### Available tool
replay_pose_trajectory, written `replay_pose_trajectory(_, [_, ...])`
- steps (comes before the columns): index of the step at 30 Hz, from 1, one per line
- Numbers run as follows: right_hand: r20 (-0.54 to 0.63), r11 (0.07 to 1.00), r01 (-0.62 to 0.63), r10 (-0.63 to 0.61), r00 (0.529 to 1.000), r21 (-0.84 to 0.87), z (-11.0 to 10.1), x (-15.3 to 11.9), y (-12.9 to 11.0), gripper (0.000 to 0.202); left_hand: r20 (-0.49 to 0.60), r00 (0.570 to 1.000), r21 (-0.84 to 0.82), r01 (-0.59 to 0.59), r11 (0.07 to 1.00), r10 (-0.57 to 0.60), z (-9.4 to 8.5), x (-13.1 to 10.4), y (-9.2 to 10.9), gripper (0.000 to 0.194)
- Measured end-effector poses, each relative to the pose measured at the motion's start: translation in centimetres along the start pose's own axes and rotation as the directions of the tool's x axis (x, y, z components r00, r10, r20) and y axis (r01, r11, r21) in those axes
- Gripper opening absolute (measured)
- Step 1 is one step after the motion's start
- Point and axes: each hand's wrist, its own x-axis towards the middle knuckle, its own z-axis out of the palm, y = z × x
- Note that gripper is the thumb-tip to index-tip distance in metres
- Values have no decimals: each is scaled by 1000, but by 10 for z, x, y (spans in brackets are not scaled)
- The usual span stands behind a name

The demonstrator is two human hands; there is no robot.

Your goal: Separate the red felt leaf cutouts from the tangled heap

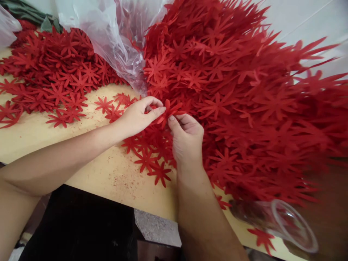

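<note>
Between my two hands is a red fabric flower (170, 108) with narrow petals. My left hand (144, 112) pinches its left side between thumb and fingertips. From the right, my right hand (187, 136) grips a petal with thumb and curled fingers. Right behind them rises a large heap of similar red flowers (233, 87). Several loose flowers (145, 159) lie on the table just below my hands, and a few more (112, 110) lie left of my left wrist.
A second pile of red flowers (54, 69) covers the back left of the pale yellow table (103, 177). A clear plastic bag (108, 32) stands between the piles. At the lower right a clear plastic cup (288, 221) lies on its side near a single flower (262, 237). Reddish crumbs dot the tabletop.
</note>
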Motion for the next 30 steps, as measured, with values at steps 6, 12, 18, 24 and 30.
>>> replay_pose_trajectory(6, [28,995,-74,72,997,64,3,-1,3,27,16,1000,91,6,996,-7,-4,1,0,5])
replay_pose_trajectory(12, [7,999,-32,32,999,-29,1,-1,0,33,0,1000,60,-17,998,17,-4,1,2,3])
replay_pose_trajectory(18, [-41,979,-2,-7,999,-206,-1,-3,-6,50,0,996,-1,-91,996,91,-4,-1,2,16])
replay_pose_trajectory(24, [60,978,24,-11,998,-206,2,-7,-8,48,60,998,-30,-34,999,36,-3,-2,2,11])
replay_pose_trajectory(30, [178,989,15,11,984,-144,6,-9,-11,36,-46,998,-102,38,994,-43,-5,2,5,4])
